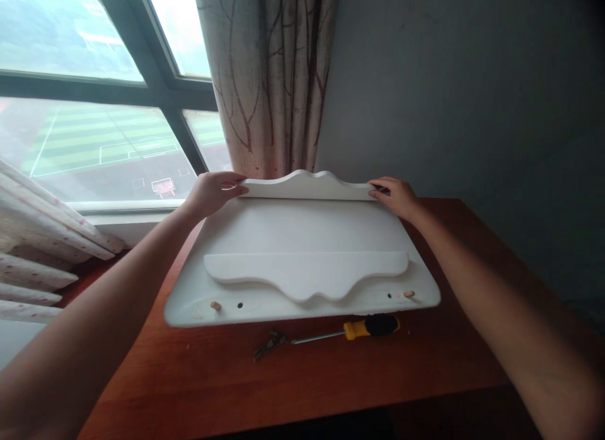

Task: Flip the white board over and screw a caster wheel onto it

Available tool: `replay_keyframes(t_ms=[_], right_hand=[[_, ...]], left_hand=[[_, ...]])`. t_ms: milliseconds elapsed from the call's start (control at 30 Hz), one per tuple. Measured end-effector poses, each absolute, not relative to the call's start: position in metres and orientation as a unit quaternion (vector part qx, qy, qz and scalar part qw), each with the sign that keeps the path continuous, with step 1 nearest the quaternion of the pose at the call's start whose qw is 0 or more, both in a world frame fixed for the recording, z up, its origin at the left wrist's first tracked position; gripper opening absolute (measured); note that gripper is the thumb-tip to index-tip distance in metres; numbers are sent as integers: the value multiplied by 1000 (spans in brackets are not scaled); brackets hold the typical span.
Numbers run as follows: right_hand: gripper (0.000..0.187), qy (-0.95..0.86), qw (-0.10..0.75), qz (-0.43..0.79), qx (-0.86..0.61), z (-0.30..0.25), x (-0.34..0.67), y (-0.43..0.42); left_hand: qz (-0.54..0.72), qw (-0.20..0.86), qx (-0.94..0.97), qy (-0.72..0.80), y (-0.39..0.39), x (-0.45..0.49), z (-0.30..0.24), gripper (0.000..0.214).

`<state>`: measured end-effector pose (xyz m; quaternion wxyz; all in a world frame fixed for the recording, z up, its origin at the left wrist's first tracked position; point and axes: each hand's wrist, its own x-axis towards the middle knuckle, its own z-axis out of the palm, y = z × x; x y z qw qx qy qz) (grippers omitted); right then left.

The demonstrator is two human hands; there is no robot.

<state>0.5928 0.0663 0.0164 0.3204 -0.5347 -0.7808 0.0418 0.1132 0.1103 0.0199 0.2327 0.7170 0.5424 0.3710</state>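
Observation:
My left hand [218, 191] and my right hand [394, 194] each pinch one end of a white scalloped board [309, 188]. It stands on its long edge, wavy side up, at the far edge of a white panel [302, 229]. A second scalloped board [309, 270] of like shape lies across the panel's near part, its wavy side toward me. Two wooden dowels, a left dowel [215, 306] and a right dowel [409, 294], stick up from the panel's near corners, each beside a dark hole. Whether the held board touches the panel all along is hard to see.
A yellow and black screwdriver [371, 326] lies on the reddish wooden table [302, 383] in front of the panel. By its tip is a small pile of screws [271, 343]. Behind the table are a patterned curtain [274, 81], a window [104, 137] and a grey wall [449, 93].

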Motion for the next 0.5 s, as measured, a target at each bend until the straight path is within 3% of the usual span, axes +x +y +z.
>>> replay_keyframes(t_ms=[500], right_hand=[[25, -775, 309, 37, -550, 15, 594, 70]], left_hand=[[367, 224, 721, 544, 114, 110, 11, 57]])
